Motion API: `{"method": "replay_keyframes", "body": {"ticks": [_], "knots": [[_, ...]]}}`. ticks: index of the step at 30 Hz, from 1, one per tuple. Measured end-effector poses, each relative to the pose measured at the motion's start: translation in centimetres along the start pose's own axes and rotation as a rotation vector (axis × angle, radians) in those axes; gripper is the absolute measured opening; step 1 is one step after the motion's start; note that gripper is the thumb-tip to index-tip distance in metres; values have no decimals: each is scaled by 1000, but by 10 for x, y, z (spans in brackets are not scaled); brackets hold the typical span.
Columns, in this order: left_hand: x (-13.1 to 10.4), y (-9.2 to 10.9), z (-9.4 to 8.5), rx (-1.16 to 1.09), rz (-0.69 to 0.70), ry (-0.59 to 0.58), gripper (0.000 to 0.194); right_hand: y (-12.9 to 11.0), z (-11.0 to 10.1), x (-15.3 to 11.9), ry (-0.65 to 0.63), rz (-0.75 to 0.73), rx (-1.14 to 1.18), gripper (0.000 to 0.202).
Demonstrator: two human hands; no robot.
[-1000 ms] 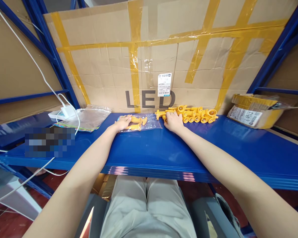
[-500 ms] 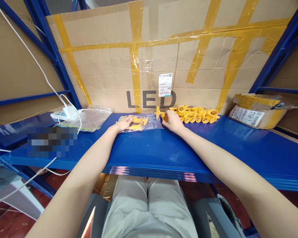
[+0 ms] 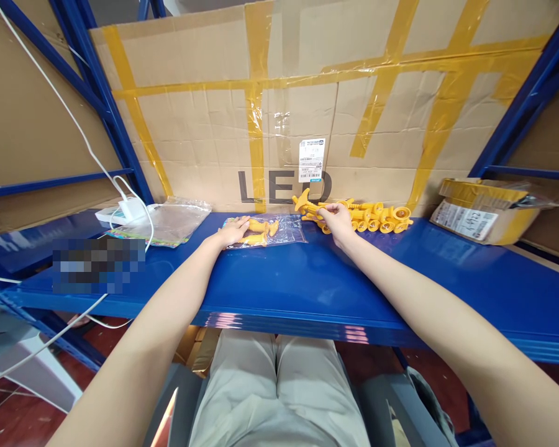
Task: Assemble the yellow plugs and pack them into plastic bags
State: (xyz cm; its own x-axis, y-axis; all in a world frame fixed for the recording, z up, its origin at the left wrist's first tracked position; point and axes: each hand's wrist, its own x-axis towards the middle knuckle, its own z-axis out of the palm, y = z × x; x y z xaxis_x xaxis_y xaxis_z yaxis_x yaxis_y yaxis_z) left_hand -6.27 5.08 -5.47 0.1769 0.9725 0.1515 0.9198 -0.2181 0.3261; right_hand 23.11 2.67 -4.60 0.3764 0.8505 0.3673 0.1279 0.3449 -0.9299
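My left hand (image 3: 233, 231) lies on the left part of a clear plastic bag (image 3: 289, 228), fingers stretched over it. Inside or under the film are a few yellow plastic pieces (image 3: 259, 226) with flared ends; the film's glare hides which. My right hand (image 3: 339, 222) pinches the shaft of one yellow T-headed plastic piece (image 3: 304, 200), its T end pointing left and raised above the shelf. Right behind that hand lies a stacked pile of similar yellow pieces (image 3: 386, 218), several with round cup ends facing me.
The blue shelf (image 3: 279, 279) carries a worn taped carton (image 3: 487, 211) at right. At left are flat plastic packets (image 3: 177, 220), a white plug (image 3: 131, 211) with cables and a blurred dark item (image 3: 97, 264). A large cardboard sheet (image 3: 205, 136) stands behind.
My right hand has moved slightly right and turned, lifting the T-headed piece a little higher off the pile. My left hand and the bag stay where they were.
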Motion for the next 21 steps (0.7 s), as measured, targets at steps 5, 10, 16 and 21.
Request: {"method": "replay_keyframes", "body": {"ticks": [5, 10, 16, 21], "knots": [[1, -2, 1, -9, -3, 8, 65, -15, 2, -6, 10, 62, 166, 25], [0, 0, 0, -23, 6, 6, 65, -20, 0, -6, 67, 34, 166, 28], [-1, 0, -1, 2, 19, -3, 67, -19, -4, -4, 186, -40, 18, 27], [1, -3, -2, 83, 45, -37, 70, -20, -4, -2, 143, -38, 156, 31]]}}
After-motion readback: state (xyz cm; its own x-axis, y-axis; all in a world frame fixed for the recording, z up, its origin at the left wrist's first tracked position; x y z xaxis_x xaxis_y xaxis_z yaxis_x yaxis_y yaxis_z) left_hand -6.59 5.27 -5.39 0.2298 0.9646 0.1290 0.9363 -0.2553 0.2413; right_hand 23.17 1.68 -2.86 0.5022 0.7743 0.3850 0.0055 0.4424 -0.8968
